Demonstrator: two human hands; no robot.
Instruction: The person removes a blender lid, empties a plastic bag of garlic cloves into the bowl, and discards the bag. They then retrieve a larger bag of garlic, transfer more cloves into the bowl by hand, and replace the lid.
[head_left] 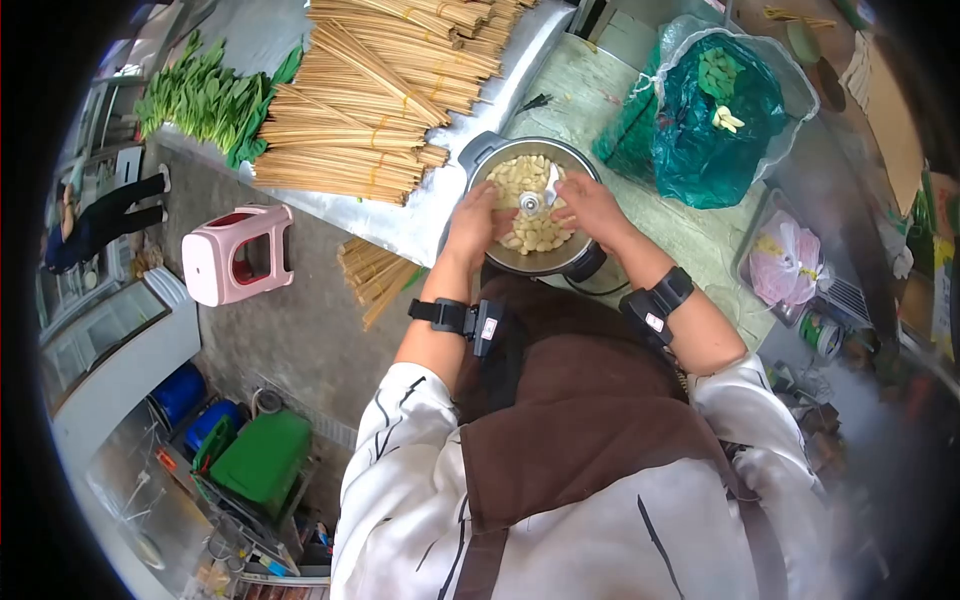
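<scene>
A round metal bowl (541,270) of a chopper machine holds many peeled garlic cloves (535,238). At its middle stands a hub (530,203) with a shiny blade (552,184) pointing up and right. My left hand (477,220) reaches over the left rim, its fingers apart and touching the cloves. Across from it, my right hand (590,207) comes in over the right rim, fingers spread near the blade and the cloves. Neither hand visibly grips anything; some fingertips are hard to make out.
Bundled wooden sticks (350,120) cover the metal table, beside leafy greens (205,100). Right of the bowl stands a bag-lined basket (700,150) with a few pale pieces inside. A pink stool (215,265) is on the floor at left. Farther off, a person (95,220) stands.
</scene>
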